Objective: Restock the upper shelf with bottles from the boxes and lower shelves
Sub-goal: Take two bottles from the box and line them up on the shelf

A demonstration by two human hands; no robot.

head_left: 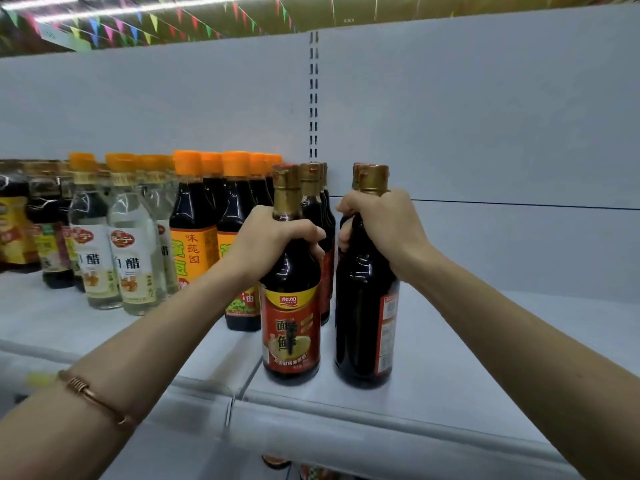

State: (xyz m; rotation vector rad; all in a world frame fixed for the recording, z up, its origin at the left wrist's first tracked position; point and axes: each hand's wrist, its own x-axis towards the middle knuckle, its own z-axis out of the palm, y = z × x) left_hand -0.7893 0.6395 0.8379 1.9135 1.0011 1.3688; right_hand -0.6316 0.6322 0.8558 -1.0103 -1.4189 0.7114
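Note:
Two dark soy sauce bottles with gold caps stand near the front edge of the white upper shelf (450,393). My left hand (273,237) grips the neck of the left bottle (291,327), whose red label faces me. My right hand (381,226) grips the neck of the right bottle (363,323), whose label is turned to the right. Behind them stand more gold-capped bottles (317,202) of the same kind, in short rows running to the back panel.
To the left stand orange-capped dark bottles (194,230), clear white-vinegar bottles (131,258) and more dark bottles (14,220) at the far left. The shelf's right half is bare white. A slotted upright (313,98) runs up the back panel. Bottle tops (277,462) show below the shelf.

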